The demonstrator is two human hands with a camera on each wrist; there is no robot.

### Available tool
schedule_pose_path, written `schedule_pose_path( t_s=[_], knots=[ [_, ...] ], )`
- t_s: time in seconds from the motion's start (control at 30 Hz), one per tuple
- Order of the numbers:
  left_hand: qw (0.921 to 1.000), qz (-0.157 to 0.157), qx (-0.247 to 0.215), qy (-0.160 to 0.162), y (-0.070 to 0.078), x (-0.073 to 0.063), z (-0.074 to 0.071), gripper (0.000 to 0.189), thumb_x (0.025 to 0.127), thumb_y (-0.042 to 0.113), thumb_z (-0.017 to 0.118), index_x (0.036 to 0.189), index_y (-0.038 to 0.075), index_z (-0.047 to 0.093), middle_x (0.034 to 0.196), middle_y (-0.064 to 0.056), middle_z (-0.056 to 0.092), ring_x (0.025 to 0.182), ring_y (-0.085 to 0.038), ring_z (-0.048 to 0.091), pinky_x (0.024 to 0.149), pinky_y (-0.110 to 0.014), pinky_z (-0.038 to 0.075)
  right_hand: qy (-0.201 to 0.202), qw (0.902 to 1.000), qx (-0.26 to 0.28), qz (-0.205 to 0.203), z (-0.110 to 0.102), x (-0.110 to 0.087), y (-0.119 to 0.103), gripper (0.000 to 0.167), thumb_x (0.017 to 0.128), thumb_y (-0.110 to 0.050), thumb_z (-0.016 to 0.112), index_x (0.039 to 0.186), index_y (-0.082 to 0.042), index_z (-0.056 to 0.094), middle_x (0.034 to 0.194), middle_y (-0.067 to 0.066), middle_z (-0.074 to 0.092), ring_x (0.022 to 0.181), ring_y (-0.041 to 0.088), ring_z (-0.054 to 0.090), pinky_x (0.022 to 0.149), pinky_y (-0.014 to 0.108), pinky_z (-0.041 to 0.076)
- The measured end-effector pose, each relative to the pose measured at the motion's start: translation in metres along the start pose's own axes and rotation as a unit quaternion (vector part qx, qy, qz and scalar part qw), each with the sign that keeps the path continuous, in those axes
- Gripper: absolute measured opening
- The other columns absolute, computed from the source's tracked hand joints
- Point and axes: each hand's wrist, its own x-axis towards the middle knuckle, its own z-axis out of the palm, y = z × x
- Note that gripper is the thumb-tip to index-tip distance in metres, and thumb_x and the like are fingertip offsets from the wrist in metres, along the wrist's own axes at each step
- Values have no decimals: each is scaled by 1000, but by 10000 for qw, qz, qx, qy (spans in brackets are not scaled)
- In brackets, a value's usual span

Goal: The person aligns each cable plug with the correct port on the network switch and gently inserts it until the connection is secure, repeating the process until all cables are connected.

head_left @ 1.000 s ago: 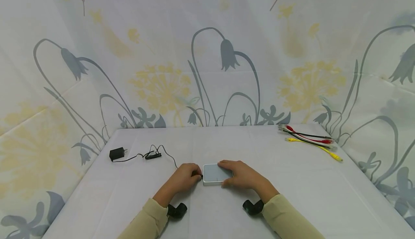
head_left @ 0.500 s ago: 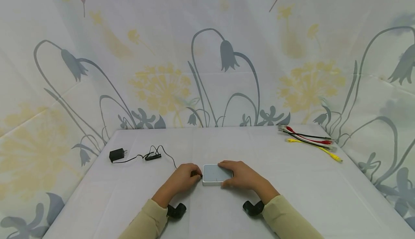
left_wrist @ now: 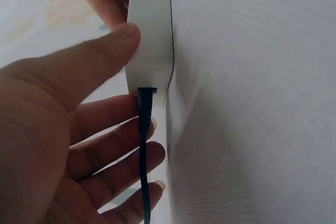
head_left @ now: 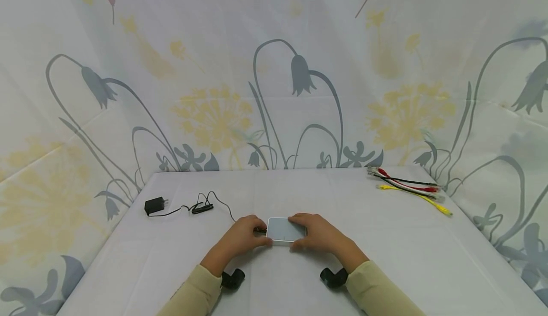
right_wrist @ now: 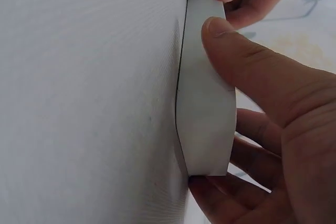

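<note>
A flat white box-shaped device (head_left: 284,229) with a grey-blue top lies on the table; its exact kind is unclear. The right hand (head_left: 318,232) grips its right end, thumb on the near side and fingers round the far side. At the left end is the left hand (head_left: 239,237). In the left wrist view its thumb (left_wrist: 113,43) presses the near side while the other fingers curve behind the left end. A black plug (left_wrist: 145,100) sits in the device's left end, its cord (left_wrist: 143,166) passing in front of the fingers. The index fingertip is partly hidden.
The cord leads to a black power adapter (head_left: 154,205) at the back left, with a bundled stretch (head_left: 202,207) between. Several short network cables, black, red and white (head_left: 406,182), plus a yellow cable (head_left: 417,194), lie at the back right. Flowered cloth (head_left: 274,92) hangs behind the table.
The left thumb has moved from the plug onto the near side of the device. The device has shifted very slightly left. The right hand keeps its grip.
</note>
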Motion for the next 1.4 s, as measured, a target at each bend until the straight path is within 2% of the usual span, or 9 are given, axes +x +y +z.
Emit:
schedule_pose_path(
  t_s=[0.33,0.53,0.7,0.93,1.03,1.2,1.4],
  knots=[
    [9988,17,485,24,1,0,0,38,87,33,72,114,7,70,112,-6,65,106,-25,62,93,-44,49,134,9998,-122,-85,-1,1,1,66,79,-44,77,131,-6,61,129,10,63,119,29,58,97,45,47],
    [9983,110,549,157,1,1,-1,34,89,26,70,114,4,69,120,-13,65,115,-33,60,99,-48,46,100,9999,54,-28,-2,2,1,62,81,-41,76,129,-5,62,127,10,65,117,27,60,95,44,48],
    [9983,59,519,273,1,0,-1,32,89,24,70,114,3,69,124,-15,64,120,-35,57,102,-49,44,60,9998,150,89,-4,2,-2,58,80,-40,77,126,-6,64,125,10,65,115,26,61,93,44,49],
    [9962,40,603,620,1,1,-1,24,88,17,71,109,5,71,118,-13,65,115,-32,60,99,-47,47,-61,9999,135,66,-5,2,-4,55,78,-36,80,123,-7,67,113,3,69,92,14,60,76,33,50],
    [9967,-67,561,585,2,1,-2,22,89,14,69,109,5,71,117,-12,66,113,-30,61,97,-46,48,-137,9998,158,-31,-6,2,-6,53,77,-32,81,121,-6,68,107,2,70,86,12,59,72,30,49],
    [9981,-142,385,453,2,1,-2,25,90,12,66,113,1,69,117,-14,66,110,-30,63,93,-45,50,-192,9993,319,-60,-5,1,-9,50,77,-26,82,119,-4,69,104,3,71,87,14,62,71,30,51],
    [9994,-94,285,191,4,0,-2,43,91,25,66,123,-3,63,127,-19,61,118,-34,58,99,-48,46,-147,9973,710,-150,0,2,-12,44,78,-19,80,117,-1,69,102,7,72,87,16,67,71,30,54]
  ],
)
